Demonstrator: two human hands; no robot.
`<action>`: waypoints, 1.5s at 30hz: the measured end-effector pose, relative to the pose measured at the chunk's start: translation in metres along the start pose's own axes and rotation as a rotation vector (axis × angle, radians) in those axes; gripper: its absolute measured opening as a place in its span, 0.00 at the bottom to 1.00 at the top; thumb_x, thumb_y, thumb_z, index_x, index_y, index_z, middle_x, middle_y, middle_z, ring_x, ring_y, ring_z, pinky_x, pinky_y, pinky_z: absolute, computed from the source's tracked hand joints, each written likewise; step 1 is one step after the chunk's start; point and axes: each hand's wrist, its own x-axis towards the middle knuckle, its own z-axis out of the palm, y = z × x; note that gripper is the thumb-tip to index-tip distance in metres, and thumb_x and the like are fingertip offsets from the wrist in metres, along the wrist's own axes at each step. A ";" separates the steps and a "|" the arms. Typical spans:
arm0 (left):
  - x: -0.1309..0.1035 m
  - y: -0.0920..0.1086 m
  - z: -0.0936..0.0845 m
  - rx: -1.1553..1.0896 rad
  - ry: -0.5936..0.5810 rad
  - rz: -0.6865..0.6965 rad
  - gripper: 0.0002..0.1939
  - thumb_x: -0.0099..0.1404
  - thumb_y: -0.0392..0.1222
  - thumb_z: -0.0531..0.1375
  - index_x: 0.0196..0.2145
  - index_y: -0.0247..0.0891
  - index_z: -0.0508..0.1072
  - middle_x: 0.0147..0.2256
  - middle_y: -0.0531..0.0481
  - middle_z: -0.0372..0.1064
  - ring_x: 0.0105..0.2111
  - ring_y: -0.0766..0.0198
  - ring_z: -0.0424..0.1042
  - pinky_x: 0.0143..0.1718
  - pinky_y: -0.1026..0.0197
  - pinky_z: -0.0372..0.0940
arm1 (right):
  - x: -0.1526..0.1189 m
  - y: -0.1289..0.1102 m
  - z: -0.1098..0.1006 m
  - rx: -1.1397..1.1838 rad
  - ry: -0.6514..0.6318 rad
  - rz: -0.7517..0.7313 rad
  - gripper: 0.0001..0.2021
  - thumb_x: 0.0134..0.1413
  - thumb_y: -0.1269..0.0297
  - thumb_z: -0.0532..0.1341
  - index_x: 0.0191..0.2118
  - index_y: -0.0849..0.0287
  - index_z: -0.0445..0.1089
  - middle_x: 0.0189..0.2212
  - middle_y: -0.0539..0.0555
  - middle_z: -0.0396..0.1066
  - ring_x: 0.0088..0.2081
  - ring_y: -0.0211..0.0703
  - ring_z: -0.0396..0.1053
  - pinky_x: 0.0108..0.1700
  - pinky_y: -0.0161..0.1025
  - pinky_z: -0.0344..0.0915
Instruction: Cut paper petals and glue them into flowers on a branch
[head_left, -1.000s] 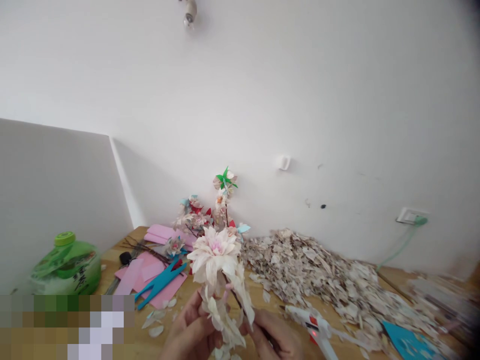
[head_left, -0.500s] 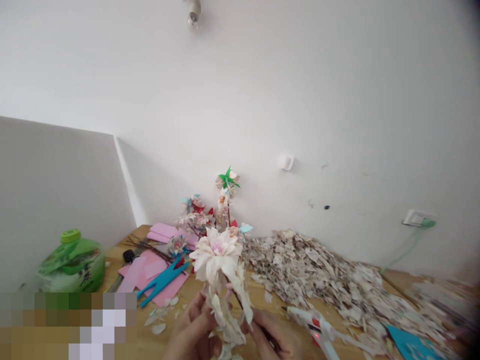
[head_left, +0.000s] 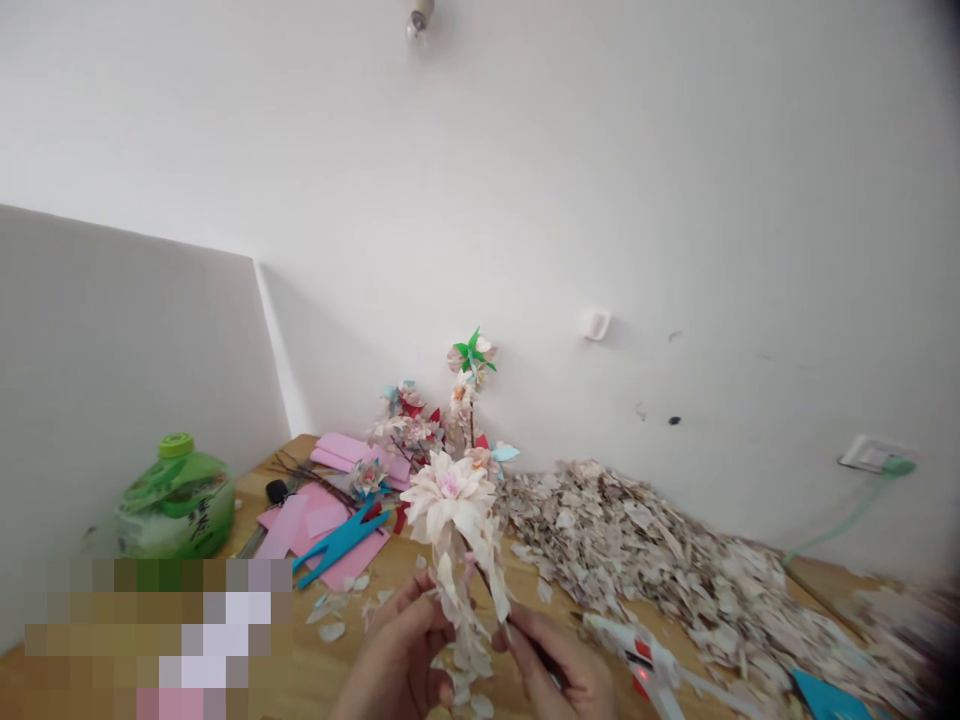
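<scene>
A handmade flower spray [head_left: 450,500] stands in front of me, with a large whitish bloom, a pink centre and pale petals hanging below it along a dark stem. My left hand [head_left: 405,645] is curled against the hanging petals from the left, thumb and fingers closing on them. On the other side my right hand [head_left: 559,660] pinches the lower part of the dark stem. Just right of that hand lies a white glue gun [head_left: 637,655] with a lit red light. Scattered loose petals [head_left: 331,632] lie left of my left hand.
A big heap of dry petals [head_left: 630,530] covers the table's right side. Pink paper [head_left: 352,560], blue-handled scissors [head_left: 341,545] and a green jug [head_left: 191,500] are at left. Finished flowers [head_left: 472,390] stand by the wall. A green cord [head_left: 840,520] runs from the socket.
The whole scene has shifted slightly to the right in view as the camera turned. Both hands keep their hold on the flower spray, which has barely moved relative to them.
</scene>
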 end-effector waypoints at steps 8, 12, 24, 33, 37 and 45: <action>0.001 -0.002 -0.001 0.006 0.034 0.017 0.11 0.46 0.32 0.60 0.31 0.37 0.68 0.22 0.55 0.66 0.21 0.67 0.68 0.12 0.71 0.56 | -0.004 0.007 0.000 -0.018 -0.030 0.142 0.13 0.42 0.49 0.63 0.30 0.51 0.77 0.18 0.49 0.74 0.21 0.42 0.72 0.26 0.32 0.70; -0.002 0.000 -0.002 -0.075 -0.031 0.027 0.15 0.43 0.28 0.59 0.33 0.36 0.67 0.24 0.53 0.69 0.23 0.65 0.70 0.21 0.66 0.63 | -0.005 0.015 0.001 -0.006 -0.053 0.179 0.14 0.43 0.49 0.63 0.30 0.53 0.76 0.17 0.49 0.74 0.21 0.41 0.72 0.24 0.30 0.69; -0.003 0.005 -0.003 -0.092 -0.052 0.123 0.22 0.48 0.34 0.63 0.42 0.38 0.63 0.39 0.45 0.73 0.27 0.62 0.73 0.21 0.63 0.66 | -0.006 0.013 0.004 -0.037 0.024 0.083 0.14 0.45 0.49 0.62 0.30 0.54 0.76 0.17 0.49 0.74 0.19 0.40 0.71 0.20 0.29 0.69; 0.000 -0.005 -0.007 -0.065 -0.015 0.111 0.20 0.46 0.37 0.65 0.38 0.38 0.65 0.32 0.49 0.74 0.23 0.64 0.72 0.17 0.65 0.65 | -0.004 0.001 0.000 -0.089 -0.003 0.095 0.12 0.47 0.52 0.61 0.31 0.52 0.77 0.20 0.50 0.75 0.23 0.40 0.73 0.26 0.29 0.69; 0.003 -0.007 -0.007 -0.046 -0.019 0.104 0.21 0.46 0.36 0.66 0.37 0.38 0.64 0.32 0.49 0.75 0.25 0.63 0.73 0.17 0.65 0.66 | -0.003 -0.001 0.000 -0.092 -0.015 0.063 0.10 0.48 0.55 0.61 0.32 0.52 0.77 0.23 0.51 0.77 0.25 0.41 0.74 0.30 0.30 0.70; 0.000 -0.003 -0.003 -0.035 0.044 0.078 0.20 0.46 0.33 0.65 0.37 0.38 0.65 0.30 0.51 0.74 0.25 0.65 0.73 0.18 0.68 0.65 | -0.001 -0.004 -0.003 -0.121 -0.149 0.019 0.08 0.50 0.67 0.59 0.34 0.54 0.76 0.28 0.53 0.78 0.30 0.42 0.75 0.34 0.31 0.70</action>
